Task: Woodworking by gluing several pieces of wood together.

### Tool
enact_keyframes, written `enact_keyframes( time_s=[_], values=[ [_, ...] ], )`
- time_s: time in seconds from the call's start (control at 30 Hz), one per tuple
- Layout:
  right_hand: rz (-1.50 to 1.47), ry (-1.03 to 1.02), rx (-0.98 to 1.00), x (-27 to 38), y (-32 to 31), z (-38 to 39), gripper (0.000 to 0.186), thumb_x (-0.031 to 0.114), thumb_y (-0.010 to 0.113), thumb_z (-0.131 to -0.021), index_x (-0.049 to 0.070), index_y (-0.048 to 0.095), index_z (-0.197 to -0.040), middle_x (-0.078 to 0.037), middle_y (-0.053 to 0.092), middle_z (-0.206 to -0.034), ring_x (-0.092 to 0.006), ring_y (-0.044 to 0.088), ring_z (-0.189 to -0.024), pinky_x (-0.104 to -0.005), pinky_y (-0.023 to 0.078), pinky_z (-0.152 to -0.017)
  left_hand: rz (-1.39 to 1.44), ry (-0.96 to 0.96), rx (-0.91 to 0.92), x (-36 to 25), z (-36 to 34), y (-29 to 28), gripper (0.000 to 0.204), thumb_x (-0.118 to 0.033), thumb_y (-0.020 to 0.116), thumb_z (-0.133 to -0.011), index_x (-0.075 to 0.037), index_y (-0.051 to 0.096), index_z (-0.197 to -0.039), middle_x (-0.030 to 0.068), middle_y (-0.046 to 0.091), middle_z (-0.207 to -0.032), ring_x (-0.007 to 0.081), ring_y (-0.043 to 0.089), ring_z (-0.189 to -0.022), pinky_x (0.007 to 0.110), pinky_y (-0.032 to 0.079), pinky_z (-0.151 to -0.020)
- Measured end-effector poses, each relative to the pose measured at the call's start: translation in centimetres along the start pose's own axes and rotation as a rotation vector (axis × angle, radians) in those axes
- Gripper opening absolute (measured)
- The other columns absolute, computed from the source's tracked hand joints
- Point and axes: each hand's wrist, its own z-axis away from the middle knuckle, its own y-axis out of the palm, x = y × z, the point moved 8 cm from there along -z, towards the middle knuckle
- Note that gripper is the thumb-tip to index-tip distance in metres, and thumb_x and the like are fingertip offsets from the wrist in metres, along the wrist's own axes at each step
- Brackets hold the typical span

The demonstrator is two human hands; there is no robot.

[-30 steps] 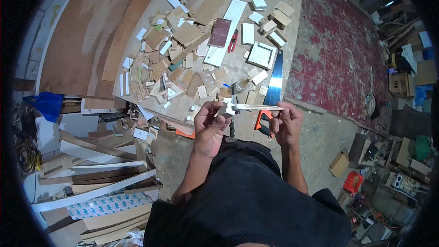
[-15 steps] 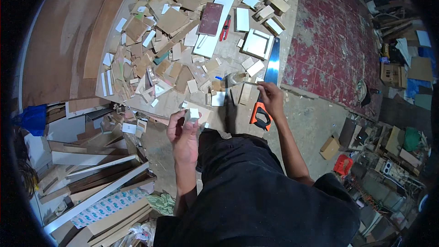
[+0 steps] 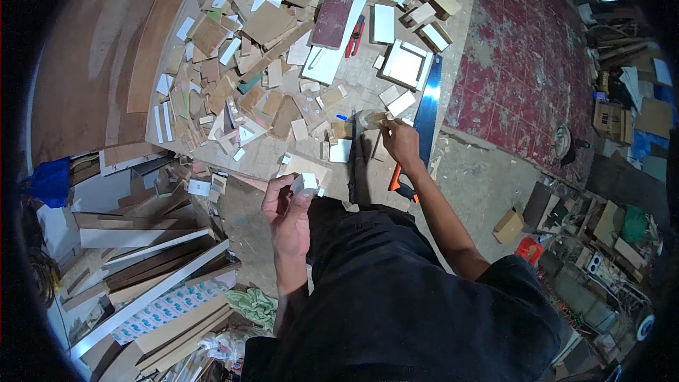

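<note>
My left hand (image 3: 286, 216) grips a small white-faced block (image 3: 305, 184) between thumb and fingers, above the near edge of the wooden worktop. My right hand (image 3: 402, 145) is closed in a pinch beside a small clear jar (image 3: 368, 120). The thin stick it held in the earlier picture is now mostly hidden by the fingers and the jar. Just right of that hand lies a handsaw (image 3: 428, 102), its orange and black handle toward me. A blue pen-like piece (image 3: 341, 117) rests left of the jar.
Wood offcuts (image 3: 269, 25) crowd the worktop's left side. Farther back are a maroon flat panel (image 3: 332, 21), red-handled pliers (image 3: 356, 35) and a white square frame piece (image 3: 407, 64). Boards (image 3: 152, 237) are stacked at lower left. A red tiled surface (image 3: 520, 64) lies at right.
My right hand has moved left and slightly up to the jar, bringing the stick with it. My left hand keeps the block, now turned a little. The view has shifted slightly.
</note>
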Motion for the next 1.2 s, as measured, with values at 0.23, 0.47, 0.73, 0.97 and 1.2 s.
enact_keyframes(
  time_s=[0.23, 0.47, 0.73, 0.97, 1.2],
  values=[
    [-0.073, 0.065, -0.111, -1.4, 1.9, 0.5, 0.017, 0.017, 0.064, -0.085, 0.005, 0.072, -0.095, -0.017, 0.068, -0.086, -0.0362, 0.065, -0.069, -0.0432, 0.052, -0.062, -0.003, 0.006, 0.014, -0.4, -0.3, 0.5, 0.036, 0.001, 0.071, -0.082, -0.002, 0.055, -0.114, 0.0088, 0.061, -0.105, 0.0180, 0.060, -0.098, 0.033, 0.051, -0.090],
    [-0.300, 0.183, -0.276, -3.1, 2.8, 1.3, 0.020, 0.020, 0.066, -0.088, 0.003, 0.073, -0.095, -0.016, 0.070, -0.078, -0.0240, 0.067, -0.061, -0.0333, 0.051, -0.058, 0.007, 0.015, 0.034, -0.2, 0.2, 0.6, 0.035, 0.000, 0.071, -0.083, -0.002, 0.055, -0.114, 0.0095, 0.061, -0.108, 0.0198, 0.062, -0.100, 0.034, 0.051, -0.090],
    [-0.462, 0.213, -0.381, -4.0, 0.4, 2.5, 0.020, 0.015, 0.065, -0.088, -0.002, 0.073, -0.095, -0.012, 0.071, -0.076, -0.0131, 0.063, -0.057, -0.0280, 0.049, -0.055, -0.002, 0.028, 0.031, -0.5, 1.1, 0.6, 0.034, -0.002, 0.071, -0.083, -0.001, 0.056, -0.114, 0.0087, 0.061, -0.108, 0.0191, 0.062, -0.099, 0.033, 0.054, -0.086],
    [-1.010, 0.377, -0.350, -5.2, -4.8, 5.5, 0.022, 0.018, 0.065, -0.092, -0.003, 0.070, -0.097, -0.004, 0.065, -0.071, -0.0097, 0.056, -0.051, -0.0226, 0.043, -0.046, -0.141, 0.003, 0.013, -0.1, 1.5, 1.5, 0.039, -0.009, 0.075, -0.083, 0.001, 0.061, -0.118, 0.0073, 0.064, -0.107, 0.0132, 0.062, -0.094, 0.027, 0.054, -0.081],
    [-1.549, 0.152, -0.263, 1.8, -15.2, 9.2, 0.024, 0.017, 0.061, -0.095, -0.005, 0.064, -0.104, -0.009, 0.065, -0.078, -0.0118, 0.056, -0.051, -0.0224, 0.045, -0.047, -0.225, -0.005, 0.147, 0.5, 1.7, 5.2, 0.039, -0.009, 0.075, -0.083, 0.008, 0.062, -0.115, 0.0120, 0.067, -0.101, 0.0144, 0.064, -0.087, 0.027, 0.052, -0.082]
  ],
)
